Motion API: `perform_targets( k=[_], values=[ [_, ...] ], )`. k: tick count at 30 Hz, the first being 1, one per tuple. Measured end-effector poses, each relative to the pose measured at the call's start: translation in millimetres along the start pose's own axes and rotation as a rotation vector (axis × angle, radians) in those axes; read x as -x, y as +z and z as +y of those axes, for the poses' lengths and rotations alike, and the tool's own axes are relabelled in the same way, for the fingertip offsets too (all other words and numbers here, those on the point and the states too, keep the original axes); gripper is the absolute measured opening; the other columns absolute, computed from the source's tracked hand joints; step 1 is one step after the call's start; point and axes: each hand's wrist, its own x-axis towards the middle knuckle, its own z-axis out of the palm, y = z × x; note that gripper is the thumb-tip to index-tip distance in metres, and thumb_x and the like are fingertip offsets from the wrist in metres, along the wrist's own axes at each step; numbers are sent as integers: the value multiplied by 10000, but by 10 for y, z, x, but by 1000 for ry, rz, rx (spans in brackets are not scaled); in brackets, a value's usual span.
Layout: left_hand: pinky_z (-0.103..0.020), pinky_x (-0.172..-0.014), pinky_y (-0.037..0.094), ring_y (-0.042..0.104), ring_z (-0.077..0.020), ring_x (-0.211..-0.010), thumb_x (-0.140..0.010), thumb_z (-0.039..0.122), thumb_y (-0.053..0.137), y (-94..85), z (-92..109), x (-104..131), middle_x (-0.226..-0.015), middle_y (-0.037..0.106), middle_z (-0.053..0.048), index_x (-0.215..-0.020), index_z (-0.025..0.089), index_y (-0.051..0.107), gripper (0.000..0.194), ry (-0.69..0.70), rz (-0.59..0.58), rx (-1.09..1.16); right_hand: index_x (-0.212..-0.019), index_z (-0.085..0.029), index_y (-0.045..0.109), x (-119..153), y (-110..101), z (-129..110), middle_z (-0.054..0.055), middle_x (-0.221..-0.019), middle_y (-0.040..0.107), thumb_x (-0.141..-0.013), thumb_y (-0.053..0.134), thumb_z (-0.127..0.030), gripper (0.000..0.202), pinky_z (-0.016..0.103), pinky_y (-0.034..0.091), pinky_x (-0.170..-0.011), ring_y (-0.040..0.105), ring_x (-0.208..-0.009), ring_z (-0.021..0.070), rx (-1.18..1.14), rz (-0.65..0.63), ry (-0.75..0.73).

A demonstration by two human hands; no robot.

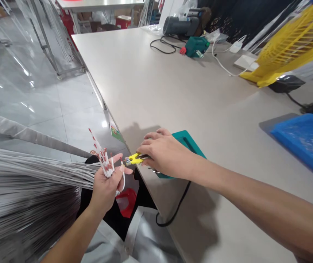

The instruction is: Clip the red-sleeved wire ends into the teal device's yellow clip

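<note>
My left hand (108, 182) is closed around a bunch of white cables (108, 170) with reddish tips, near the table's left edge. One cable end stands apart between its thumb and fingers. Just to the right, my right hand (162, 151) grips a small yellow tool (136, 158), whose tip meets or nearly touches that cable end. Beneath the right hand and forearm lies a teal device (190, 144), partly hidden. More long white cables (36, 171) stretch away to the left.
A blue tray (306, 142) with small clear pieces lies at the right of the table (200, 95). Behind are a yellow fan (296, 40), a green device (197, 46), a grey machine (177, 26) and cords. A red stool (127, 204) shows below.
</note>
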Motion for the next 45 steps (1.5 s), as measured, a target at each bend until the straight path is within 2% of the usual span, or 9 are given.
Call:
perform_targets(
  k=[10, 13, 18, 25, 28, 30, 34, 39, 45],
  values=[
    [-190, -354, 293, 386, -34, -350, -735, 328, 642, 5, -27, 0, -688, 699, -57, -1181, 117, 523, 507, -37, -36, -115, -684, -163, 636, -21, 89, -14, 52, -752, 690, -768, 601, -172, 91, 429, 199, -879, 550, -992, 241, 33, 89, -14],
    [-193, -350, 290, 385, -37, -348, -731, 336, 644, 0, -36, -8, -675, 695, -52, -1187, 124, 533, 515, -37, -31, -131, -769, -159, 645, -10, 105, -5, 70, -813, 686, -752, 639, -226, 69, 448, 212, -878, 542, -990, 257, 47, 101, -27],
    [-193, -359, 298, 387, -34, -354, -750, 318, 625, 2, -72, 0, -688, 691, -42, -1168, 134, 552, 463, 0, -4, -147, -939, -172, 628, -4, 166, 4, 77, -885, 673, -712, 692, -334, 285, 477, 213, -904, 523, -1006, 270, 58, 107, -49],
    [-199, -359, 280, 376, -37, -365, -753, 306, 620, -72, -80, 37, -705, 693, -46, -1175, 130, 535, 465, 24, -8, -103, -993, -188, 623, 1, 194, 24, 75, -894, 669, -691, 702, -411, 384, 501, 221, -939, 538, -992, 256, 37, 128, -59],
    [-195, -351, 279, 370, -36, -353, -747, 304, 631, -111, -78, 56, -714, 698, -41, -1134, 137, 522, 436, 23, 5, -66, -1020, -172, 619, 35, 169, 7, 84, -898, 670, -700, 664, -489, 453, 505, 268, -938, 561, -963, 256, 14, 211, -78],
    [-187, -342, 274, 367, -32, -343, -748, 295, 632, -142, -70, 69, -710, 698, -35, -1056, 147, 527, 357, 27, 31, -36, -1027, -143, 616, 86, 179, -67, 96, -906, 669, -753, 613, -479, 434, 449, 367, -886, 590, -896, 233, -18, 371, -102],
    [-174, -340, 262, 360, -21, -338, -751, 273, 625, -206, -6, 102, -676, 680, -15, -859, 155, 559, 173, 32, 10, 25, -953, -138, 628, 202, 314, -351, 74, -830, 676, -856, 506, -235, 184, 257, 486, -648, 616, -741, 152, -224, 692, -98],
    [-149, -317, 203, 325, -9, -321, -707, 290, 660, -248, 91, 175, -542, 606, 17, -759, 141, 577, 178, -61, -85, 109, -1043, -156, 614, 166, 528, -622, 46, -727, 644, -851, 510, -219, 227, 257, 508, -635, 584, -667, 130, -809, 564, -34],
    [-152, -311, 168, 289, -5, -309, -715, 337, 662, -314, 78, 231, -514, 590, 13, -700, 140, 568, 218, -163, -221, 94, -804, -185, 698, 11, 663, -689, 34, -727, 629, -787, 620, -305, 144, 256, 497, -636, 581, -659, 112, -1289, 572, -28]
  ],
)
